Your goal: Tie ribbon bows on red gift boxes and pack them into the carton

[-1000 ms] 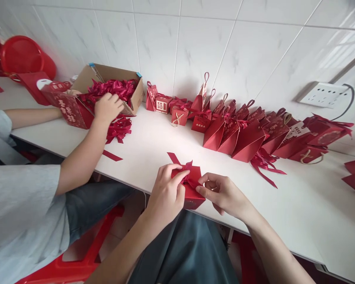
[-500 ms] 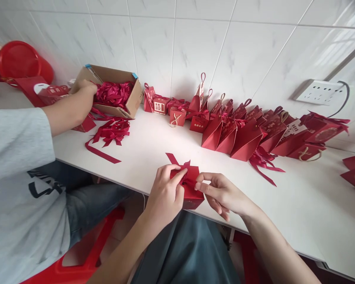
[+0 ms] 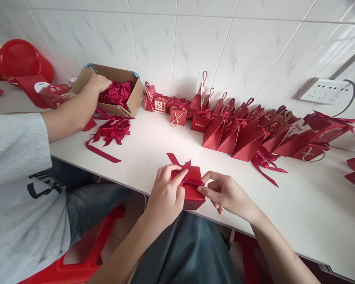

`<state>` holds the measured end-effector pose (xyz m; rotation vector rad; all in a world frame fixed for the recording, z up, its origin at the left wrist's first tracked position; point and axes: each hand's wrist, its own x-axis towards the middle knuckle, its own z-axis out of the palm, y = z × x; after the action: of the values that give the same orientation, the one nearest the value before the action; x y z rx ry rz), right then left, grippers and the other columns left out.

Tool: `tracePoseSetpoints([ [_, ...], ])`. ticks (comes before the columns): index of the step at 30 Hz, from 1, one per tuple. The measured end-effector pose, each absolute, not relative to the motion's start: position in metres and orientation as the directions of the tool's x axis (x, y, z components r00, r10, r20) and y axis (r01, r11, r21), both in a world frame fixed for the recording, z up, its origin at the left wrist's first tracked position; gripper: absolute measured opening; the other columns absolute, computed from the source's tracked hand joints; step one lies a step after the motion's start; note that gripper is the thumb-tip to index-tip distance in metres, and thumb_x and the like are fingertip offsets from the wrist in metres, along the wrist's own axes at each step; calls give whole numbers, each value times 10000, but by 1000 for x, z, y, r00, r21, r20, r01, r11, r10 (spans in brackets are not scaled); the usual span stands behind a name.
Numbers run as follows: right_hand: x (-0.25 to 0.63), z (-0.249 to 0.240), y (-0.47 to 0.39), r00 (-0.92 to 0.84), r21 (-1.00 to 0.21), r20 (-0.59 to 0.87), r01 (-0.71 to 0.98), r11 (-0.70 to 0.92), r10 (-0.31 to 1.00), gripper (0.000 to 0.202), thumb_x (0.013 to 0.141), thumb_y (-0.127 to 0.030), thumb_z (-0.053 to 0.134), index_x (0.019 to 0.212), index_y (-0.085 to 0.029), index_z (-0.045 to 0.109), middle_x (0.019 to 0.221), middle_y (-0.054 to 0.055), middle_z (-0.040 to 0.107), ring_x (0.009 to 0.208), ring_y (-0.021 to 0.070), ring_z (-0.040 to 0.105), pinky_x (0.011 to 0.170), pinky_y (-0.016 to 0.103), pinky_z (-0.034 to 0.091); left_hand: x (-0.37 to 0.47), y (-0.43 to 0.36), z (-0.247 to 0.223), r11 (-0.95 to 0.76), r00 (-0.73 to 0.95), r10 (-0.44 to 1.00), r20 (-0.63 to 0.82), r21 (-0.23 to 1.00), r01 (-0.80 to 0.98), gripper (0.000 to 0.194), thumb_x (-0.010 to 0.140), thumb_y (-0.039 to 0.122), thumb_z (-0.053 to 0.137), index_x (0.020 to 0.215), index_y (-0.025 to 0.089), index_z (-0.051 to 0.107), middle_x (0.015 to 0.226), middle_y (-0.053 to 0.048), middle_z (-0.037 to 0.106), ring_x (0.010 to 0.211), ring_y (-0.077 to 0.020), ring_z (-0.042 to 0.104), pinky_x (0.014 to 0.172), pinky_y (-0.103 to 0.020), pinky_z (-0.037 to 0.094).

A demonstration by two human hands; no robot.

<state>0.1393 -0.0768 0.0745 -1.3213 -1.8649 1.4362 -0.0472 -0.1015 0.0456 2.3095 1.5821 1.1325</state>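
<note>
A small red gift box [image 3: 192,195] sits at the table's front edge, just above my lap. Across its top lies a dark red ribbon [image 3: 192,180] knotted in the middle, one tail sticking out to the upper left. My left hand [image 3: 165,193] is curled over the box's left side, with the index finger pressing near the knot. Thumb and forefinger of my right hand [image 3: 225,193] pinch the ribbon at the box's right side, its other fingers bent below. The tips of some left fingers are hidden.
A co-worker's arm [image 3: 73,110] reaches into a cardboard box [image 3: 134,98] of ribbons at the left. Loose ribbons [image 3: 114,132] lie before it. Several red gift boxes [image 3: 225,134] line the wall beneath a power strip [image 3: 325,91]. More ribbons [image 3: 264,159] lie at right.
My right hand now pinches the ribbon, which stretches to the right; before, its fingertips were just beside the box. The co-worker's hand has moved right over the cardboard box. My left hand stays put.
</note>
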Motion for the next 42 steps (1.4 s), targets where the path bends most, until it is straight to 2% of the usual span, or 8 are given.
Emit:
tracePoseSetpoints([
  [6,139,84,-80,-455,-797,-91,567,209,886,239,877,-443,498,794,-222,531,469,-69,508,351,86,475,429,210,395,-47,-100,47,-444,175,847,502,488,751,423,855,68,352,1202,176,568,1119,-93,515,1070,-229,483,897,-407,502],
  [13,147,80,-78,-343,-895,-93,439,72,935,359,851,-570,480,944,-223,499,474,-78,492,352,107,471,419,222,379,-48,-100,53,-425,108,881,460,671,608,384,870,102,369,1187,228,546,1152,-70,534,1114,-205,505,947,-387,476],
  [17,144,77,-85,-284,-822,-96,563,85,954,422,843,-615,447,698,-219,460,430,-69,429,377,109,436,466,242,359,-59,-110,58,-358,-66,875,480,733,579,218,863,226,452,1067,211,528,1073,-67,557,1024,-196,547,886,-356,483],
  [19,139,76,-88,-286,-783,-110,615,94,952,490,835,-641,424,586,-221,390,424,-58,390,387,107,401,463,248,331,-64,-115,61,-245,-117,907,404,734,634,104,855,300,470,845,204,510,864,-32,567,840,-179,569,762,-318,490],
  [22,131,74,-89,-273,-778,-122,624,79,954,537,820,-668,415,534,-225,312,423,-52,340,408,104,346,453,252,293,-67,-119,64,-73,-91,979,183,731,678,309,862,412,450,636,210,389,646,16,499,640,-150,524,611,-268,437],
  [26,125,69,-85,-242,-790,-131,611,47,961,543,804,-658,450,520,-223,291,467,-50,309,439,97,294,442,250,257,-63,-116,66,46,-106,994,32,750,660,402,839,493,457,598,210,305,570,45,427,541,-123,459,528,-239,363],
  [30,126,67,-83,-257,-796,-175,605,18,950,499,826,-597,468,540,-223,302,466,-53,325,425,96,315,439,249,250,-63,-112,64,61,-73,997,-18,769,636,368,859,440,432,609,210,288,565,57,387,513,-108,419,503,-225,330],
  [42,133,63,-78,-376,-905,-234,421,-60,896,470,831,-560,494,551,-207,358,382,-77,372,372,60,281,424,222,229,-74,-113,72,-164,109,985,131,545,822,285,901,288,314,630,209,277,610,42,353,514,-113,369,518,-246,293],
])
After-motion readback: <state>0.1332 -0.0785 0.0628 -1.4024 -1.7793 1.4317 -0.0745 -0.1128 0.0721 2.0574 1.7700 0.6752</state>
